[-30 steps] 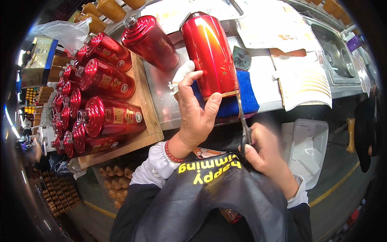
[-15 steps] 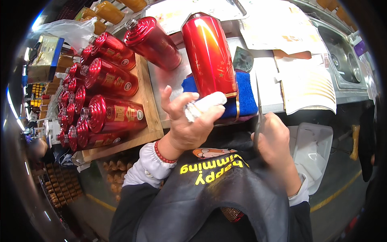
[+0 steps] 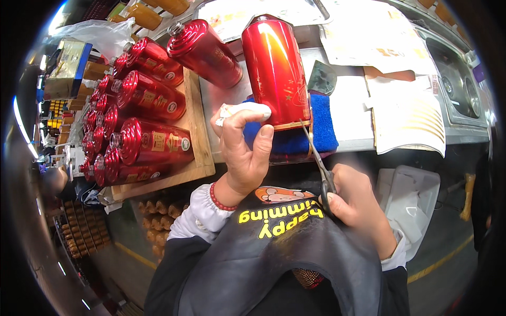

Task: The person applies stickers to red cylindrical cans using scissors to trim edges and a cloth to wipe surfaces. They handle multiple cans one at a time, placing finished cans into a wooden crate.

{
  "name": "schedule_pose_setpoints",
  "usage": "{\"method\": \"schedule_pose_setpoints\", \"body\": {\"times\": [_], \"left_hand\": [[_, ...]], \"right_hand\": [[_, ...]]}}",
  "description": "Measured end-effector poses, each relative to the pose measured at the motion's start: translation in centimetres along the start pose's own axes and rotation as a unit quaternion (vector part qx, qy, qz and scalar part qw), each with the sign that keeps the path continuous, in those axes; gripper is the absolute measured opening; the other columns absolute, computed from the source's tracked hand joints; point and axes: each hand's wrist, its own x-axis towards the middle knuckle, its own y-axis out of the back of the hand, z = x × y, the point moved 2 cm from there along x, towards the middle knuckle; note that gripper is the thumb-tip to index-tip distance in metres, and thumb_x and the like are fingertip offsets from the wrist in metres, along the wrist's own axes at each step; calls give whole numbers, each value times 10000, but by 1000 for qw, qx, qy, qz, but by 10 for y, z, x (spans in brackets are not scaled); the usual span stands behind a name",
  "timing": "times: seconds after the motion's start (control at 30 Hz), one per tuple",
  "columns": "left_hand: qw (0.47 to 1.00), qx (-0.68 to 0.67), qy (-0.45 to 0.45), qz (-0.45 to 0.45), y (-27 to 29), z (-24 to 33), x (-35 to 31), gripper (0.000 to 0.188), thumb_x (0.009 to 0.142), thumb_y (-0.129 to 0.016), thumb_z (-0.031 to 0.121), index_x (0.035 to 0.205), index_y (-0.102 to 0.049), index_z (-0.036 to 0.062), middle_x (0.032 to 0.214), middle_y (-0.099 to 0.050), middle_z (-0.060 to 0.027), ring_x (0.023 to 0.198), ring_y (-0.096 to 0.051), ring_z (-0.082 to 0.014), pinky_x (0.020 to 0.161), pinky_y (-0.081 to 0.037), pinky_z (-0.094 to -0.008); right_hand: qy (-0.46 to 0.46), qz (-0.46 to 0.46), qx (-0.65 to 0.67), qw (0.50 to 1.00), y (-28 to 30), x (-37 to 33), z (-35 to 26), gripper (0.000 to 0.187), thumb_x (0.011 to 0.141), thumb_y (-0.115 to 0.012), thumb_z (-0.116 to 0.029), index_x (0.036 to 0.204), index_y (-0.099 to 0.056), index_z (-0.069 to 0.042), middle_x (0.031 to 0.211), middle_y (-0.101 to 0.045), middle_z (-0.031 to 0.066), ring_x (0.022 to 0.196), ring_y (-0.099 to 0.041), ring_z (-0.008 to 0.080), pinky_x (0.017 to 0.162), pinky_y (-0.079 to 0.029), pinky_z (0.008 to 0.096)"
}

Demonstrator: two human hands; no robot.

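Observation:
A glossy red bottle (image 3: pixel 275 68) lies on a folded blue towel (image 3: pixel 322 118), its base toward me with a gold strip along it. My left hand (image 3: pixel 245 152) is beside the base, fingers curled around a crumpled white cloth (image 3: pixel 243 108) and thumb raised; whether the cloth is wrapped on a finger is hard to tell. In my right hand (image 3: pixel 354 197) is a pair of scissors (image 3: pixel 320 167) with dark handles. The blade tips reach the gold edge at the bottle's base; I cannot tell whether they touch it.
Several red bottles (image 3: pixel 158 142) stand on a wooden board (image 3: pixel 203 131) at the left. Another red bottle (image 3: pixel 208 52) is beside the lying one. Papers (image 3: pixel 406 113), a dark glassy piece (image 3: pixel 321 79) and a metal stove (image 3: pixel 458 89) are to the right. Below is a translucent bin (image 3: pixel 416 189).
The scissors have swung from upright toward the bottle's base, tips now at the gold edge. My left hand has shifted left and up with the white cloth, away from the base's front.

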Motion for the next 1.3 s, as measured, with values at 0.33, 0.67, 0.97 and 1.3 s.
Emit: {"method": "schedule_pose_setpoints", "body": {"times": [0.33,0.67,0.97,1.3], "left_hand": [[996,-36,73,-44,-13,-1,11,526,915,-709,177,1328,-438,-1,1390,-414,-185,1307,-369,-288,1136,-272,-426],[994,-53,84,-56,-14,-1,10,556,917,-669,156,1375,-398,-8,1447,-361,-210,1380,-326,-311,1186,-228,-441],[994,-31,89,-61,-13,-4,7,569,922,-637,171,1406,-391,2,1519,-324,-185,1440,-321,-273,1216,-209,-415],[992,-89,77,-41,-10,-8,14,570,844,-679,127,1343,-438,-4,1438,-392,-205,1371,-376,-311,1183,-268,-438]], "right_hand": [[16,56,-95,994,10,1,1,300,778,-755,-168,741,-491,-30,723,-495,127,657,-506,311,623,-410,410],[-9,195,-338,921,34,39,24,295,741,-815,-115,771,-554,18,1040,-527,192,957,-531,368,825,-457,454],[-10,196,-393,898,33,42,31,287,769,-813,-129,837,-581,25,1024,-581,209,915,-597,395,786,-500,459],[46,188,-439,877,46,56,20,311,828,-710,-24,1118,-609,29,1210,-613,257,873,-659,417,742,-552,433]]}}
